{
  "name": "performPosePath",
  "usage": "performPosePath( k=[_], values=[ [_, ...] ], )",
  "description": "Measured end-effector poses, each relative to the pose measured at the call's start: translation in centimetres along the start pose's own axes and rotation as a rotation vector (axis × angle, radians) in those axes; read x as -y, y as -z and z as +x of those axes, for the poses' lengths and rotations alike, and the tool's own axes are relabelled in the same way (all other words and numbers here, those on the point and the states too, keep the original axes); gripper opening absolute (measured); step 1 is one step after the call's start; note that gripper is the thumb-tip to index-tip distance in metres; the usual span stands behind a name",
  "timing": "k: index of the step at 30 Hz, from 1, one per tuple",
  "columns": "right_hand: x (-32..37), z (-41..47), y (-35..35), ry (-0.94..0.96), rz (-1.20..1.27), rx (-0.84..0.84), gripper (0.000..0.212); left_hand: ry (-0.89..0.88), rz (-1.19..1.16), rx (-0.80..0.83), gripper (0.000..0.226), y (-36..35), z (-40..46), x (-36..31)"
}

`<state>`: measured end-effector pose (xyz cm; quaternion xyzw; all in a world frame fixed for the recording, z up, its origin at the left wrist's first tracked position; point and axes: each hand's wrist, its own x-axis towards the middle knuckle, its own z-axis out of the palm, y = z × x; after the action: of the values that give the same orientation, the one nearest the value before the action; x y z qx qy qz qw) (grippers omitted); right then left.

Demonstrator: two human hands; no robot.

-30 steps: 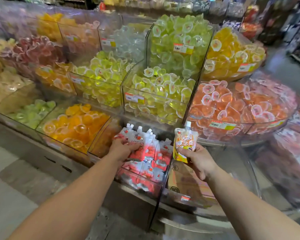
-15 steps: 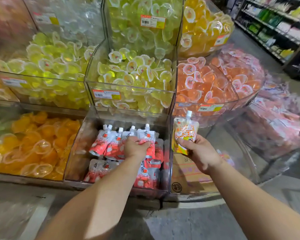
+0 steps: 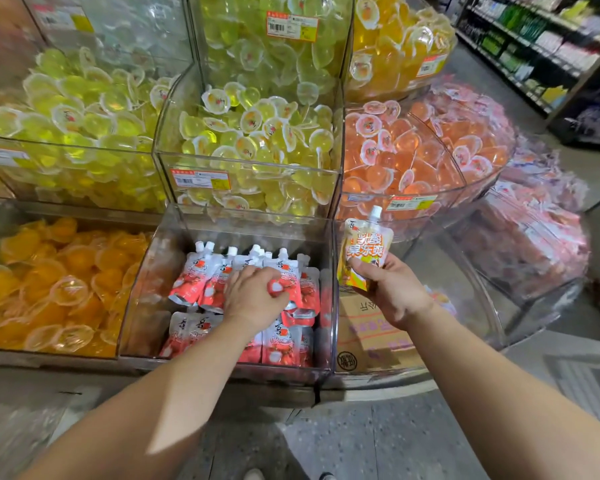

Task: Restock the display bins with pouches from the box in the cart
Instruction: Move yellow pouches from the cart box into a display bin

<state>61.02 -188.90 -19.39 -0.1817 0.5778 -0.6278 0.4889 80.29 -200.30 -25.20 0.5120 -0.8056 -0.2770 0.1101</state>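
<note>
Several red-and-white spouted pouches (image 3: 201, 282) stand and lie in a clear display bin (image 3: 142, 299) in the bottom row. My left hand (image 3: 253, 299) is inside that bin, its fingers curled round a few of the red pouches. My right hand (image 3: 388, 292) holds one yellow-and-white spouted pouch (image 3: 364, 251) upright by its lower part, just right of the bin's right wall. Below that hand a clear curved bin (image 3: 478, 306) holds a flattened cardboard piece (image 3: 371, 334). Neither the cart nor the box is in view.
Clear bins of jelly cups rise behind: yellow-green cups (image 3: 257, 133), orange-pink cups (image 3: 413, 143), orange cups (image 3: 49, 271) at the left. Pink packets (image 3: 534, 237) fill a bin at the right. Store shelves (image 3: 534, 36) line the aisle at the far right. Grey floor lies below.
The view has moved closer and tilted down onto the bottom bins. My left hand has settled the red pouches lower in the bin. My right hand still holds the yellow pouch.
</note>
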Motion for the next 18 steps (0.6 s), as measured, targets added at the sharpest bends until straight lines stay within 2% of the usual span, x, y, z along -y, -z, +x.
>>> performPosePath(
  k=[3, 8, 12, 15, 18],
  values=[
    [-0.1, -0.1, 0.3, -0.002, -0.005, -0.021, 0.017, -0.051, 0.015, 0.013, 0.025, -0.3, 0.3, 0.6],
    [-0.7, -0.8, 1.8, -0.024, -0.030, -0.068, 0.018, -0.047, 0.040, -0.007, 0.022, -0.8, 0.8, 0.5],
    [-0.8, -1.5, 3.4, -0.027, -0.027, -0.100, 0.015, -0.001, -0.016, 0.022, 0.030, -0.3, 1.6, -0.1],
    [-0.5, -1.8, 4.8, -0.016, -0.011, -0.129, 0.013, 0.010, -0.186, -0.080, 0.036, 0.2, 1.7, -2.6],
    [0.3, -1.5, 6.4, 0.001, -0.023, -0.171, 0.013, -0.089, -0.388, -0.248, 0.032, 0.2, 1.2, -6.9]
  ],
)
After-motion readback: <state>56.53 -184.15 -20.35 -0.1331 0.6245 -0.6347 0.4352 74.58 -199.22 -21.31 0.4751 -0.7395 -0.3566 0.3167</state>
